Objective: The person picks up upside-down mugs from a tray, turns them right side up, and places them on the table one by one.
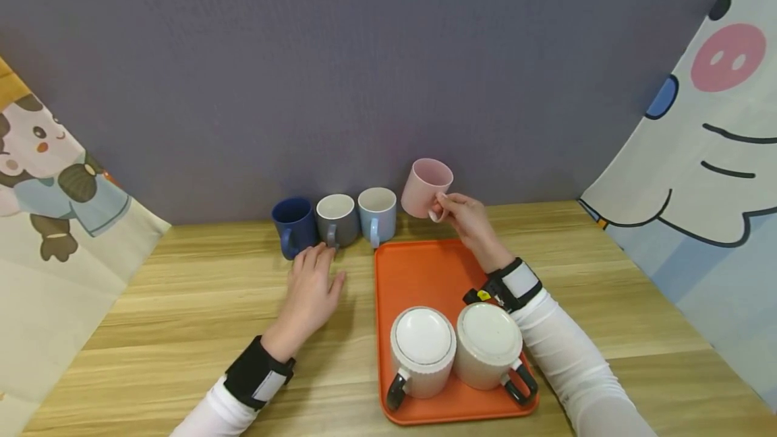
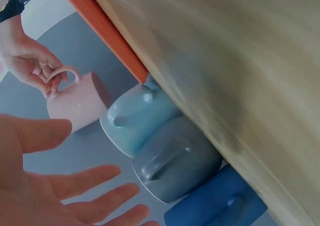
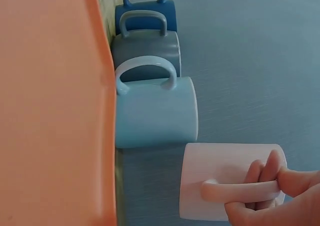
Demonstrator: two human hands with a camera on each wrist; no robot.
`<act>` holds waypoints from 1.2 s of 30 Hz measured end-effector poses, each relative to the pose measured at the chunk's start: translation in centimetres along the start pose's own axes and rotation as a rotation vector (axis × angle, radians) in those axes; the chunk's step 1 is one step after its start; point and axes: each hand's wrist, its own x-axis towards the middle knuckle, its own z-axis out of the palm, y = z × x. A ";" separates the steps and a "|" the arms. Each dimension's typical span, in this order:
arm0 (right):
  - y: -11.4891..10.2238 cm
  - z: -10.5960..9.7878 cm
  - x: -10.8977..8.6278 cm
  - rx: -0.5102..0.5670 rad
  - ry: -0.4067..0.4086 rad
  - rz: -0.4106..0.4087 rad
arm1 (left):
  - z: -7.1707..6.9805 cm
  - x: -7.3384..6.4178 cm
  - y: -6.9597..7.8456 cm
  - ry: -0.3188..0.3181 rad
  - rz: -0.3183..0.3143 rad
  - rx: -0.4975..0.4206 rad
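My right hand (image 1: 470,221) grips a pink mug (image 1: 419,191) by its handle. In the right wrist view the fingers pass through the handle of this pink mug (image 3: 225,158), and its base hangs higher than the bases of the other mugs. A light blue mug (image 1: 382,214), a grey mug (image 1: 348,224) with a white inside and a dark blue mug (image 1: 300,224) stand upright in a row to its left. My left hand (image 1: 312,288) lies just in front of the dark blue and grey mugs, its fingers spread and holding nothing.
An orange tray (image 1: 419,265) lies on the wooden table (image 1: 200,302). On its near half two white mugs with black handles, one left (image 1: 423,349) and one right (image 1: 487,342), stand upside down side by side. A grey wall (image 1: 364,86) rises behind the row.
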 end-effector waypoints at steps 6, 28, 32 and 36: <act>0.3 0.0 0.1 -0.009 0.008 0.048 | -0.1 -0.3 -0.7 -0.065 0.008 0.059; 2.2 0.6 0.4 -0.014 0.026 0.117 | -1.5 -1.1 -2.3 -0.074 0.038 0.159; 2.6 0.7 0.4 -0.044 0.050 0.140 | -1.7 -1.2 -2.6 -0.075 0.030 0.159; 2.8 0.6 0.5 -0.051 0.056 0.153 | -1.9 -1.3 -2.9 -0.063 0.024 0.155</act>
